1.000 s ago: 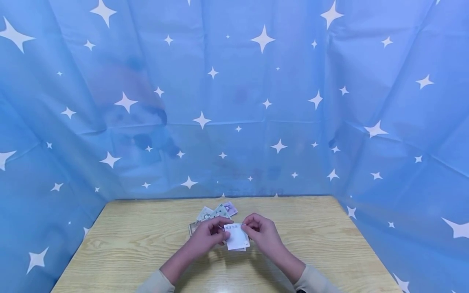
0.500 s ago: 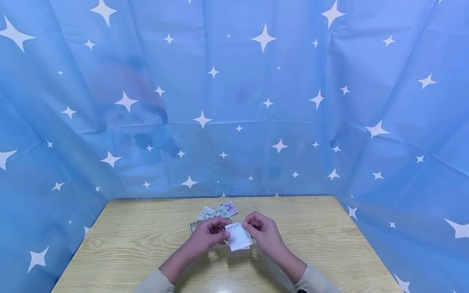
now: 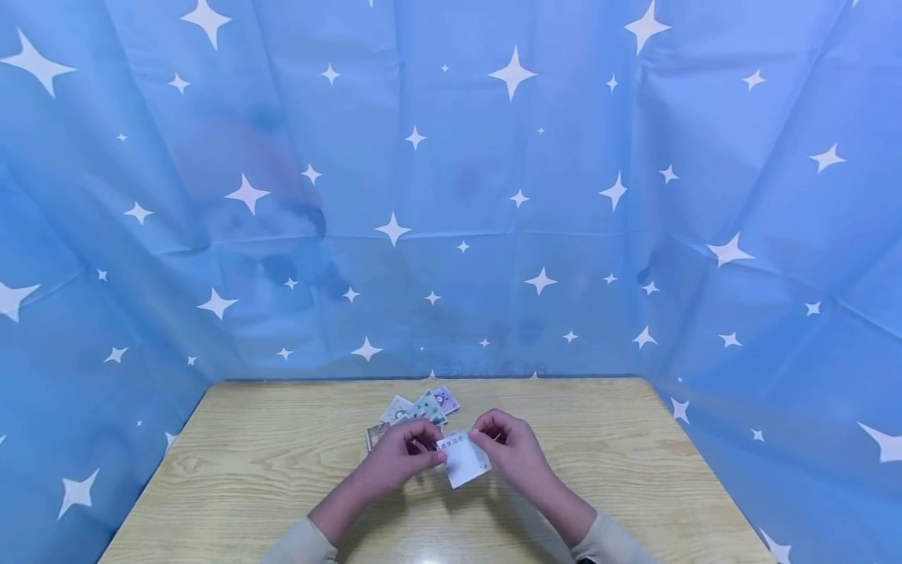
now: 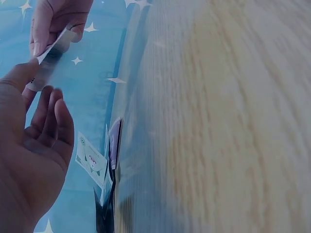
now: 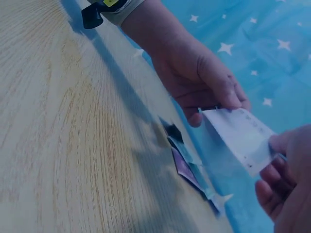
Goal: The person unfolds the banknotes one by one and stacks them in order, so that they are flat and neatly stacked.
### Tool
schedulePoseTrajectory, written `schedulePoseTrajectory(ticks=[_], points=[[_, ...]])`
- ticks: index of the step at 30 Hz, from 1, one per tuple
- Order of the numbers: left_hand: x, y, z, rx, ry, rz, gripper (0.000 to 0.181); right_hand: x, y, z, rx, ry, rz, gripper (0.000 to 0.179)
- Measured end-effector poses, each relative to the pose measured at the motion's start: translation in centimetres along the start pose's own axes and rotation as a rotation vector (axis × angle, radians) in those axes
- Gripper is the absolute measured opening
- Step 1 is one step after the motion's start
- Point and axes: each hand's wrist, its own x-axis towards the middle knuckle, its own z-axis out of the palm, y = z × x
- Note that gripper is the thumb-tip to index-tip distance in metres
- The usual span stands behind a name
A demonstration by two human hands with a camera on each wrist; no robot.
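Both hands hold a small white sheet of note paper point(image 3: 467, 464) above the table, a line of printed characters along its top edge. My left hand point(image 3: 403, 456) pinches its left edge, thumb in front. At the upper right corner, my right hand point(image 3: 513, 450) grips it between thumb and fingers. In the right wrist view the sheet point(image 5: 238, 136) spans the gap between the two hands, with small dark marks near its lower corner. From the left wrist view it appears nearly edge-on, the sheet point(image 4: 51, 56) stretching from the left thumb up to the right fingers.
Behind the left hand several small cartoon-printed paper pads overlap on the wooden table point(image 3: 599, 470): a purple one point(image 3: 445, 399), a green one point(image 3: 427, 406), a pale one point(image 3: 396, 408) and a brown one point(image 3: 373, 435). A blue star-patterned curtain point(image 3: 451, 196) stands behind the table.
The sheet has turned counterclockwise and shifted slightly right, its lower end swinging right. A second edge that showed below it earlier is no longer visible. Both hands keep their grip.
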Motion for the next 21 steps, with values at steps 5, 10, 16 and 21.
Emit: schedulePoseTrajectory(ticks=[5,10,16,21], points=[[0.06,-0.09,-0.09,0.019,0.043,0.019,0.015,-0.09,0.01,-0.1,0.034,-0.017,-0.002,0.005],[0.01,0.02,-0.19,0.036,0.055,0.003,0.015,-0.21,-0.07,-0.16,0.032,-0.028,0.008,0.005],[-0.12,0.33,-0.3,0.065,0.077,-0.057,0.012,-0.47,-0.3,-0.31,0.064,-0.014,0.05,0.006],[-0.17,-0.01,-0.4,0.071,0.1,-0.049,0.013,-0.64,-0.22,-0.42,0.078,0.001,0.064,0.006]])
